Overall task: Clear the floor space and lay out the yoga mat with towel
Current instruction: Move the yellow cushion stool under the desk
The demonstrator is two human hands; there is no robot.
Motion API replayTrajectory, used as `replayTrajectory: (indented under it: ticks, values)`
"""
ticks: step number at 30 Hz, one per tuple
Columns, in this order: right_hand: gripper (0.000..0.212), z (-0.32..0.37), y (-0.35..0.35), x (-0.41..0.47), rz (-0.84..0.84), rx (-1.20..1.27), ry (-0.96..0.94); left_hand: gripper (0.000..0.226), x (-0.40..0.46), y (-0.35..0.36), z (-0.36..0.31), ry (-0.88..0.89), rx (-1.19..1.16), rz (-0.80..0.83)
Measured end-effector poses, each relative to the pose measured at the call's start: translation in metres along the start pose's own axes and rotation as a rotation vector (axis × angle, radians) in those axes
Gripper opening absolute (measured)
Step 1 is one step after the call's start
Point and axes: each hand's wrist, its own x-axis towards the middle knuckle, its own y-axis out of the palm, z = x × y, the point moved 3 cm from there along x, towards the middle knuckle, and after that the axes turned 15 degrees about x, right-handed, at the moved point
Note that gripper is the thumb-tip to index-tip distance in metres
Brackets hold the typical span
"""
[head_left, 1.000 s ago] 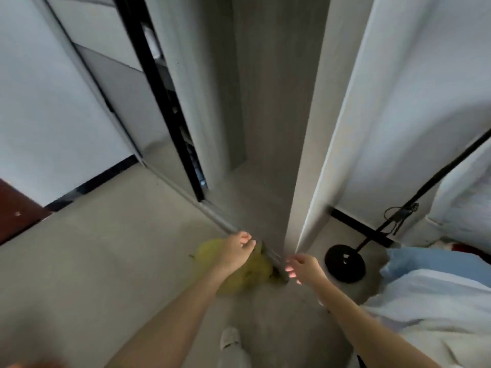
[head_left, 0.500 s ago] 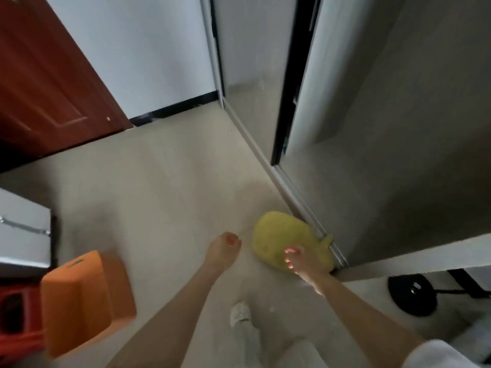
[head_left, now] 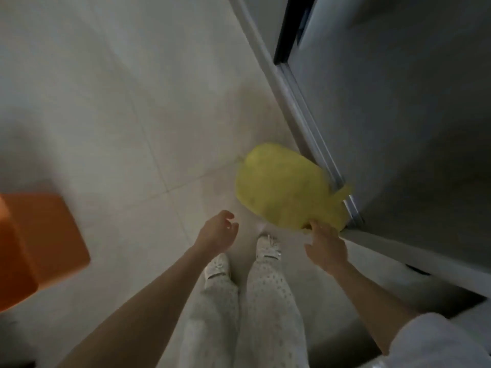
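Note:
A yellow plush cushion (head_left: 284,187) lies on the pale tiled floor (head_left: 132,115), against the metal track of a sliding wardrobe door (head_left: 393,123). My right hand (head_left: 325,245) reaches down to the cushion's near edge, fingertips touching it, fingers loosely curled; a firm grip is not visible. My left hand (head_left: 216,231) hovers open just left of the cushion, above the floor, holding nothing. No yoga mat or towel is in view.
An orange box-shaped stool (head_left: 37,245) stands at the left edge. The wardrobe's grey door and its floor track (head_left: 305,115) run along the right. My feet in white shoes (head_left: 268,247) stand right below the cushion.
The view has swung down and left from the wardrobe to the floor. Both hands have lowered toward the yellow cushion, and my right hand now touches its near edge.

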Motion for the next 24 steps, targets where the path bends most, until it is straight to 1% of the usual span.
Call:
replayTrajectory:
  ticks: [2,4,5,7,8,9,11,12,13,14,16,17,18,20,22,24]
  values:
    - [0.057,-0.029,0.024,0.049,0.038,-0.163,-0.044,0.043,0.053,0.034,-0.012,0.004,0.002,0.010]
    - [0.058,-0.054,0.048,0.086,0.064,-0.327,-0.122,0.052,0.103,0.059,-0.022,-0.012,-0.046,-0.019]
    - [0.054,-0.059,0.056,0.096,0.057,-0.392,-0.186,0.057,0.122,0.064,-0.023,-0.035,-0.082,-0.048]
    - [0.035,-0.074,0.072,0.122,0.004,-0.478,-0.323,0.066,0.168,0.076,-0.025,-0.100,-0.159,-0.127]
    - [0.030,-0.080,0.078,0.133,-0.023,-0.527,-0.376,0.071,0.188,0.078,-0.024,-0.134,-0.202,-0.177]
    - [0.031,-0.089,0.084,0.145,-0.033,-0.562,-0.406,0.075,0.211,0.082,-0.025,-0.157,-0.263,-0.223]
    - [0.033,-0.100,0.092,0.161,-0.039,-0.553,-0.443,0.077,0.242,0.081,-0.028,-0.157,-0.452,-0.296]
    - [0.035,-0.103,0.095,0.166,-0.049,-0.523,-0.469,0.075,0.255,0.081,-0.031,-0.139,-0.552,-0.316]
    - [0.036,-0.104,0.097,0.168,-0.052,-0.476,-0.475,0.068,0.266,0.080,-0.036,-0.132,-0.618,-0.328]
    - [0.035,-0.104,0.099,0.169,-0.044,-0.413,-0.481,0.058,0.274,0.079,-0.040,-0.137,-0.636,-0.340]
    - [0.035,-0.102,0.098,0.169,-0.052,-0.285,-0.472,0.041,0.284,0.075,-0.047,-0.196,-0.594,-0.406]
    - [0.035,-0.099,0.092,0.168,-0.067,-0.251,-0.436,0.037,0.285,0.071,-0.048,-0.251,-0.569,-0.447]
    - [0.031,-0.098,0.086,0.169,-0.079,-0.206,-0.382,0.036,0.285,0.068,-0.047,-0.292,-0.556,-0.472]
    - [0.014,-0.096,0.076,0.171,-0.142,-0.129,-0.289,0.033,0.282,0.062,-0.045,-0.327,-0.551,-0.497]
    - [0.031,-0.101,0.071,0.167,-0.133,-0.024,-0.111,0.032,0.271,0.059,-0.041,-0.342,-0.557,-0.500]
    - [0.036,-0.103,0.060,0.156,-0.183,0.002,-0.026,0.033,0.254,0.059,-0.035,-0.362,-0.558,-0.506]
